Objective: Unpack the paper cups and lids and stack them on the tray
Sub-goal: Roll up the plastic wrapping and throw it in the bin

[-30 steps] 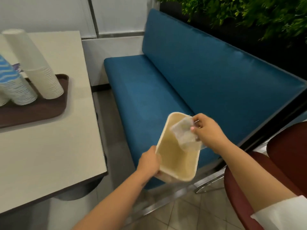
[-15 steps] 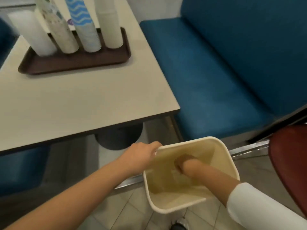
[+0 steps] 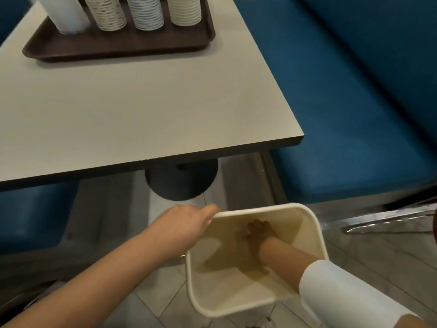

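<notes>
Brown tray on the table carries four upright cup stacks, far beyond both hands. The left hand grips the cream bin rim; the right hand reaches deep inside, its grip unreadable, contents unclear.

The single head camera is looking steeply down from above, close over a bin at floor level. It is facing forward past the table toward the tray at the frame's top edge.
</notes>
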`<state>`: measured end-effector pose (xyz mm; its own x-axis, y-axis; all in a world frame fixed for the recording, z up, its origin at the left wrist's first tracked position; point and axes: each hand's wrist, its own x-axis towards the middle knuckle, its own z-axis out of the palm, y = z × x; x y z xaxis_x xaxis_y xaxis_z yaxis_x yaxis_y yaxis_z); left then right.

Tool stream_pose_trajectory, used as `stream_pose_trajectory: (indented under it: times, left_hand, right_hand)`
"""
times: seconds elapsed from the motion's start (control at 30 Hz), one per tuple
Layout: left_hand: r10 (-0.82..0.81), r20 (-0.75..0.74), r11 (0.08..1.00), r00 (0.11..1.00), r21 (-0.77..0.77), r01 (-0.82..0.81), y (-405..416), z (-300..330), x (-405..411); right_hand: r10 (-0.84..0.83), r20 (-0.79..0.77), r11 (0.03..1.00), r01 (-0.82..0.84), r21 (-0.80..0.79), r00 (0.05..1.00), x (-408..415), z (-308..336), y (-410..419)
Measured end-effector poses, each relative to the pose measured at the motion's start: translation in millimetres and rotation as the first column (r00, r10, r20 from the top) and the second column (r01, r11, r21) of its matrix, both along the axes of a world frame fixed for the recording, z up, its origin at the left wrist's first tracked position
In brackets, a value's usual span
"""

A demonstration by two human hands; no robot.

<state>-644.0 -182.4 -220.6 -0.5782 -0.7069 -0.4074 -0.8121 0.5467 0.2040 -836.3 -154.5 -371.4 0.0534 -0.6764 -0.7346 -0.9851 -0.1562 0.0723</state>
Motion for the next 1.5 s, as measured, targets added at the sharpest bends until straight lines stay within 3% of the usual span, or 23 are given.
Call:
stream_pose_trajectory:
  times: [0.07,0.13,0.3,0.47,0.63,0.8,0.97,1.23,1.37,1.5]
  left_hand:
    - [0.078,0.003,0.995,0.997,0.054,-0.078,-14.3,-25.5,3.9]
    - [0.196,-0.008,0.965,0.981,0.179,-0.192,-31.5,-58.0,5.5]
    - [0.334,-0.113,0.928,0.936,0.213,-0.305,-70.1,-162.5,-1.0]
    - [0.426,-0.123,0.887,0.896,0.254,-0.386,-108.1,-254.8,-23.5]
    - [0.363,-0.089,0.927,0.928,0.14,-0.349,-141.1,-323.9,-54.3]
    - [0.356,-0.027,0.934,0.934,0.008,-0.356,-154.6,-366.0,-74.4]
    - [0.449,-0.037,0.893,0.893,0.045,-0.447,-150.5,-397.7,-78.1]
    - [0.614,-0.115,0.789,0.781,0.1,-0.606,-118.7,-402.1,-61.6]
    - [0.501,-0.195,0.86,0.843,0.008,-0.51,-77.7,-329.6,-35.1]
    - [0.399,-0.32,0.894,0.859,-0.071,-0.442,-24.8,-221.1,9.5]
  right_hand:
    - [-0.026,-0.048,0.994,0.031,0.107,0.999,0.7,15.9,-6.7]
    - [-0.131,0.102,0.969,0.105,0.224,0.986,-3.6,21.9,-13.2]
    - [-0.13,0.41,0.99,0.096,0.102,0.903,-37.5,-11.6,1.1]
    - [0.052,0.293,0.983,0.002,-0.182,0.955,-71.2,-93.0,5.3]
    - [0.019,0.259,0.915,0.088,-0.394,0.966,-96.2,-169.2,-10.5]
    - [-0.022,0.205,0.912,0.103,-0.396,0.979,-104.8,-207.3,-27.4]
    - [-0.093,0.223,0.924,0.168,-0.344,0.97,-108.5,-226.6,-31.0]
    - [-0.119,0.242,0.954,0.178,-0.24,0.963,-98.5,-216.5,-34.3]
    - [-0.015,0.34,0.961,0.108,-0.256,0.94,-54.2,-152.5,-31.0]
    - [0.135,0.459,0.928,0.051,-0.37,0.878,17.5,-59.0,-17.3]
